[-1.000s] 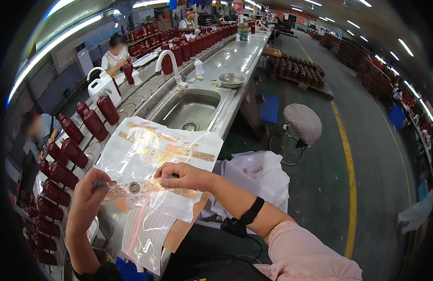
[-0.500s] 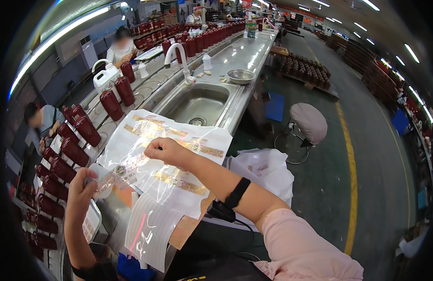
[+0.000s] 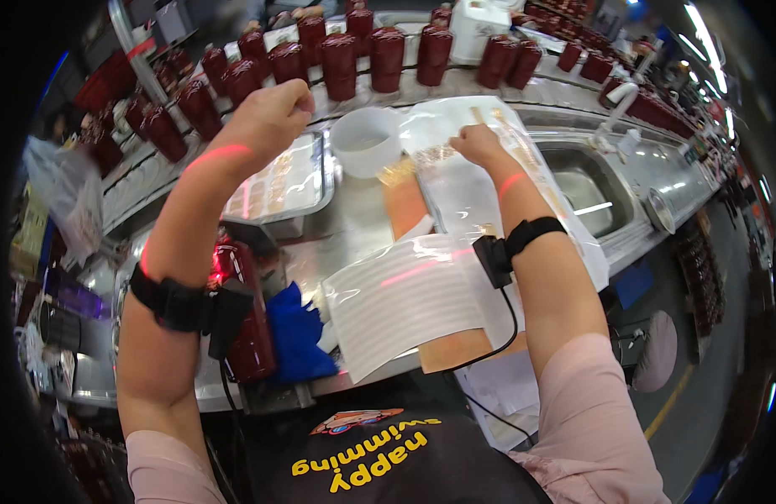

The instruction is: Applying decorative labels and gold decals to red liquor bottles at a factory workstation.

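Your R hand (image 3: 476, 144) sits on the clear plastic bags (image 3: 480, 189) — fingers bent down and pinched together on the top sheet near its far edge, by the gold-printed strip. Bags lie flat on the steel counter (image 3: 346, 227), between the white round tub (image 3: 365, 140) and the sink (image 3: 585, 189).

L hand (image 3: 270, 118) is raised over the shallow steel tray (image 3: 278, 181), closed in a fist; can't tell if anything's inside it.

To do this well, as I judge it: keep the pinch on one sheet only, peel low and slow so the stack under it doesn't slide toward the sink. Film is slick and thin — likely clings, so a thumb rub at the edge should split layers.

Surface: stainless, wet-looking sheen. Lined white sheet in a clear sleeve (image 3: 405, 298) near you, on brown card. Blue cloth (image 3: 295, 332) just L of it, a dark red bottle (image 3: 249, 319) beside that.

Room: rows of dark red bottles (image 3: 337, 59) along the far side of the counter, a white jug among them. Long factory hall w/ strip lights, off R.
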